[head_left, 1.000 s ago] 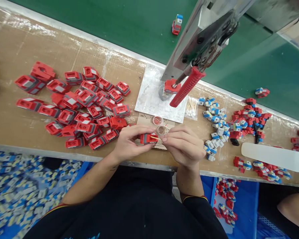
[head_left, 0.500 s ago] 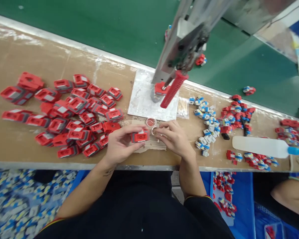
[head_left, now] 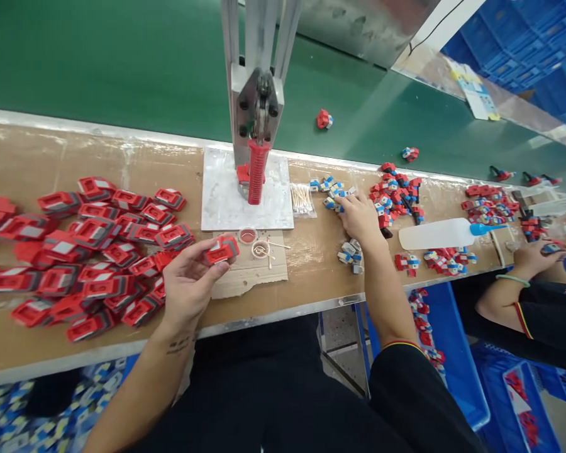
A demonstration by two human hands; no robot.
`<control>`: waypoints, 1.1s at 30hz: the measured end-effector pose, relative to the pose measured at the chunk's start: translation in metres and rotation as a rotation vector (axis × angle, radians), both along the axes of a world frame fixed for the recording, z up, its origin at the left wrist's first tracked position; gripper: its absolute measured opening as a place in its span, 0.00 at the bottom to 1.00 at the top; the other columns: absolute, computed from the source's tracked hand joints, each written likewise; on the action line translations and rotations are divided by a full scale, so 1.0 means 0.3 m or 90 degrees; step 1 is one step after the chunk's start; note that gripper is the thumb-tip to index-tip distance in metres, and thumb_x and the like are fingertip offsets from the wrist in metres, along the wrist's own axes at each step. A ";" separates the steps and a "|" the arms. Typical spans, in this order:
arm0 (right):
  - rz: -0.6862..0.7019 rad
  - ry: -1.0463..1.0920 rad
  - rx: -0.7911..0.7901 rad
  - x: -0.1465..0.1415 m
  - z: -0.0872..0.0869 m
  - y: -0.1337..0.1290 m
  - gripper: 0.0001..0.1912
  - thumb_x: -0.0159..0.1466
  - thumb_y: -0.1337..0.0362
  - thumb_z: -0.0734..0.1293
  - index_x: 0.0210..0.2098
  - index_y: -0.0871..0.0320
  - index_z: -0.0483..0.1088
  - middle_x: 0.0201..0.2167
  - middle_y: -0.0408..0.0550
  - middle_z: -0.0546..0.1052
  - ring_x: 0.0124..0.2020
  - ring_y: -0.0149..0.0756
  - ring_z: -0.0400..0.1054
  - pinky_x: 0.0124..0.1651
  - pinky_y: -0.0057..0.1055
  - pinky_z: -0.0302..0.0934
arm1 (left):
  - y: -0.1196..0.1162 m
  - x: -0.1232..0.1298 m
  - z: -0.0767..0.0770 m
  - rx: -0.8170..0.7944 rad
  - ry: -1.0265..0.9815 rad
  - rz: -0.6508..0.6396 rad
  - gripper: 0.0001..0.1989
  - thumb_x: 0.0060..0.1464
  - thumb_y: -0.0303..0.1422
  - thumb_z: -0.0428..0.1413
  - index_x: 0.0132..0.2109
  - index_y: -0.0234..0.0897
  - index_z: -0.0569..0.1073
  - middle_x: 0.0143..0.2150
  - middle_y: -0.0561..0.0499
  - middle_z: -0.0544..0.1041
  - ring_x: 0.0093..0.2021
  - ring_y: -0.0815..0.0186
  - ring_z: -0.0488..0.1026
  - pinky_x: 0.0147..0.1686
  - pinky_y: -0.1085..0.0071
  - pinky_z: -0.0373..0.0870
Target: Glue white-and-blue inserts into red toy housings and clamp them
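Red parts (head_left: 99, 233) lie heaped on the brown tabletop (head_left: 321, 264); the left hand (head_left: 188, 277) grips one red part (head_left: 221, 250) above it. Two small cups (head_left: 260, 249) sit on torn cardboard (head_left: 249, 277) below the press (head_left: 257, 126). The right hand (head_left: 361, 217) reaches onto the white-and-blue pieces (head_left: 332, 189), its grip unclear. Beyond runs a green surface (head_left: 122, 69); at right, another person (head_left: 532, 302) works near blue crates (head_left: 514, 50)

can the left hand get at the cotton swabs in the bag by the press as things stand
Probably, but not freely: the left hand already holds a red part, and the press's base plate lies partly between it and the bagged swabs.
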State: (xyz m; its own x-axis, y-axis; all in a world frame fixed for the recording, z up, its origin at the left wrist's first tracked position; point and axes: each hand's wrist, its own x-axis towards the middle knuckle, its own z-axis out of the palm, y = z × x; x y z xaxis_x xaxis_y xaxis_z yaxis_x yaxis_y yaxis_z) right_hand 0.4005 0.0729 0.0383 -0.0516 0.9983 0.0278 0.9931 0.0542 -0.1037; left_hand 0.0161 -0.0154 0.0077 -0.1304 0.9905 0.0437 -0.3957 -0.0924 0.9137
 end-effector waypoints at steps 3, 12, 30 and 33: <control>-0.013 0.073 0.030 -0.006 0.010 -0.023 0.24 0.64 0.70 0.67 0.59 0.58 0.76 0.50 0.61 0.81 0.56 0.57 0.71 0.58 0.54 0.69 | -0.021 -0.003 0.026 -0.029 -0.001 -0.004 0.18 0.48 0.36 0.78 0.46 0.42 0.85 0.45 0.48 0.90 0.45 0.57 0.89 0.47 0.62 0.90; -0.013 1.013 0.174 -0.354 -0.014 -0.387 0.22 0.56 0.50 0.84 0.44 0.47 0.76 0.41 0.45 0.80 0.41 0.39 0.76 0.41 0.36 0.74 | -0.101 0.093 0.112 0.009 -0.039 -0.233 0.19 0.59 0.31 0.70 0.57 0.42 0.85 0.53 0.41 0.88 0.51 0.54 0.88 0.52 0.66 0.87; 0.371 0.568 0.356 -0.512 0.068 -0.427 0.32 0.66 0.72 0.77 0.66 0.44 0.72 0.43 0.47 0.86 0.43 0.42 0.79 0.43 0.41 0.77 | -0.141 0.064 0.128 -0.044 -0.014 -0.304 0.26 0.62 0.37 0.69 0.65 0.39 0.80 0.60 0.37 0.85 0.59 0.48 0.84 0.61 0.59 0.83; 0.320 0.660 0.331 -0.524 0.055 -0.429 0.27 0.66 0.68 0.78 0.62 0.45 0.74 0.44 0.48 0.84 0.42 0.40 0.78 0.39 0.36 0.75 | -0.145 0.054 0.128 -0.050 0.015 -0.303 0.28 0.61 0.36 0.69 0.67 0.37 0.79 0.61 0.36 0.84 0.59 0.47 0.85 0.60 0.59 0.84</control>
